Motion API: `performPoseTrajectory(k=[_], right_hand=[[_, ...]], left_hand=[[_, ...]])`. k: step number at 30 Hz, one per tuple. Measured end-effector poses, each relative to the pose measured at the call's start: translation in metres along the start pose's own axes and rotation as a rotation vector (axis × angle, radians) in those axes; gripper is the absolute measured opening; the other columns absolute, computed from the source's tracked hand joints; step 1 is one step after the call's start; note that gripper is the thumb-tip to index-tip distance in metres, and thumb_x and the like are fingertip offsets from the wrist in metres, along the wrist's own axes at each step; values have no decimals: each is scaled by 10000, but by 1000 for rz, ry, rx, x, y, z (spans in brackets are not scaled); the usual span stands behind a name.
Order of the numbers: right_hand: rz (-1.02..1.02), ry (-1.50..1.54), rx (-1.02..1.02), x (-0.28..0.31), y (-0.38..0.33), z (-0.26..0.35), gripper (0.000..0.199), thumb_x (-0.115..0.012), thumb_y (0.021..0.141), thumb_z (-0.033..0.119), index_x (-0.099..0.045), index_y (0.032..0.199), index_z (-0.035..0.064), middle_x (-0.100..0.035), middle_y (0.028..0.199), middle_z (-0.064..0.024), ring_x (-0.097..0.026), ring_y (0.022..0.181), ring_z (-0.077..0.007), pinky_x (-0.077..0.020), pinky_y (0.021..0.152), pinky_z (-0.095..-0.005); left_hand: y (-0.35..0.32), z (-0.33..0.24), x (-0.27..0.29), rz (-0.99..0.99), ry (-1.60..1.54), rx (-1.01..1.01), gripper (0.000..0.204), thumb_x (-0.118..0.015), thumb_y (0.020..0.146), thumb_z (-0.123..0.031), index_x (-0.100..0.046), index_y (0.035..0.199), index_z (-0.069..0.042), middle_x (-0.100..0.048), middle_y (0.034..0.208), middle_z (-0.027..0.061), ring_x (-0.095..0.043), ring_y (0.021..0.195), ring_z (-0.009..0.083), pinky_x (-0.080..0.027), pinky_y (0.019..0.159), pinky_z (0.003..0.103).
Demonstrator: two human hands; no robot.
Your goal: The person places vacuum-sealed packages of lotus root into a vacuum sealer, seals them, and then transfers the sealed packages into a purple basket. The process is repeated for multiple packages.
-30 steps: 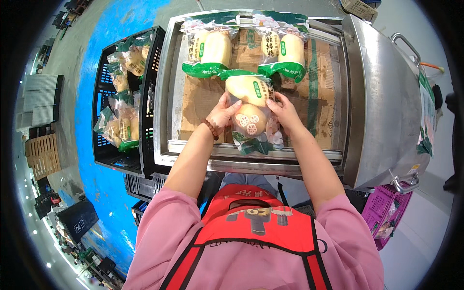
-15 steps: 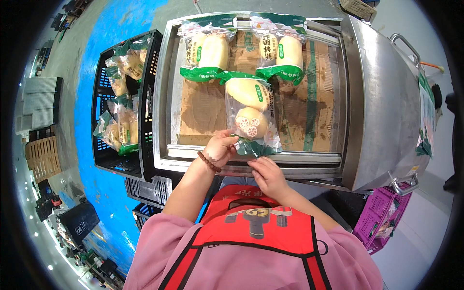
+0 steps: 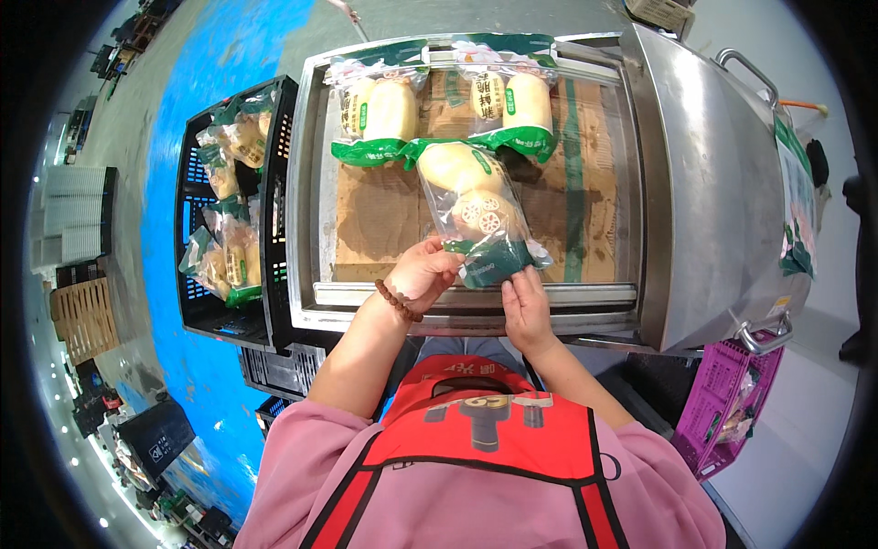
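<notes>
A clear bag of lotus root (image 3: 471, 188) lies in the metal chamber of a machine, with its dark green end toward me over the front bar. My left hand (image 3: 425, 273) pinches the left corner of that end between thumb and fingers; a brown bead bracelet is on the wrist. At the right corner, my right hand (image 3: 526, 306) has its fingers closed on the bag's edge. Farther back lie two more bags of lotus root, a left one (image 3: 389, 110) and a right one (image 3: 526, 101), their green ends toward the middle.
Wet brown cardboard (image 3: 375, 206) lines the chamber. A raised steel lid (image 3: 700, 197) with handles stands at the right. To the left, a black crate (image 3: 274, 197) holds several bagged lotus roots. A purple crate (image 3: 700, 412) sits low at the right, and a metal bar (image 3: 476, 294) runs along the front.
My right hand has moved right and up onto the bag's right corner. The bag's green end now lies flatter and wider, and the bag slants more. The whole view has shifted slightly.
</notes>
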State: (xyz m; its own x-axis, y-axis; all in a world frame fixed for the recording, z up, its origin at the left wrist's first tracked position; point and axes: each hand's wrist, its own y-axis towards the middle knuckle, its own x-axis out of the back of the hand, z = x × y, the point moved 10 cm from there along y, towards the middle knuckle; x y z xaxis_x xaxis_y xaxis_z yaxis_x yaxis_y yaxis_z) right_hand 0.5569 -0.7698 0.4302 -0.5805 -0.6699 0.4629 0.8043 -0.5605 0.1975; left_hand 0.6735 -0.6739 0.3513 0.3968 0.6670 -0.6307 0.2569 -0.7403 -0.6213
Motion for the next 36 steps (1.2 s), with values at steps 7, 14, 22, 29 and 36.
performPoseTrajectory(k=[7, 14, 22, 29, 36], right_hand=[[-32, -154, -152, -7, 15, -48, 198, -548, 801, 48, -546, 983, -29, -551, 967, -225, -546, 880, -399, -452, 748, -410], [164, -111, -439, -34, -7, -98, 265, -613, 695, 96, -567, 927, -25, -630, 734, -213, -617, 726, -405, -487, 648, -452], [-44, 776, -518, -66, 13, -115, 476, -643, 799, 102, -447, 1217, -17, -616, 987, -147, -621, 870, -201, -495, 748, -316], [149, -17, -194, -53, 31, -112, 548, -739, 715, 131, -507, 1199, 20, -578, 1084, -127, -580, 979, -224, -507, 778, -323], [345, -341, -169, -63, 45, -101, 573, -698, 734, 315, -533, 1201, 29, -543, 1183, -210, -521, 1103, -365, -420, 958, -390]], left_hand=[[-1, 27, 12, -59, -31, 127, 98, -592, 839, -26, -584, 926, -71, -601, 791, -16, -524, 616, 51, -423, 526, 161], [1, 45, 32, -212, 150, 126, 50, -587, 842, -64, -568, 874, -98, -554, 709, -41, -466, 558, 46, -380, 491, 176], [2, 65, 13, -134, 279, 160, 119, -639, 899, -240, -583, 869, -139, -569, 722, -52, -529, 630, 50, -443, 572, 198], [2, 82, 21, 65, 389, 313, 130, -613, 916, -210, -620, 870, -88, -588, 736, -46, -534, 637, 47, -435, 551, 184], [5, 84, 28, 84, 547, 321, 163, -590, 931, -204, -605, 853, -61, -577, 705, -31, -589, 611, 63, -417, 495, 177]])
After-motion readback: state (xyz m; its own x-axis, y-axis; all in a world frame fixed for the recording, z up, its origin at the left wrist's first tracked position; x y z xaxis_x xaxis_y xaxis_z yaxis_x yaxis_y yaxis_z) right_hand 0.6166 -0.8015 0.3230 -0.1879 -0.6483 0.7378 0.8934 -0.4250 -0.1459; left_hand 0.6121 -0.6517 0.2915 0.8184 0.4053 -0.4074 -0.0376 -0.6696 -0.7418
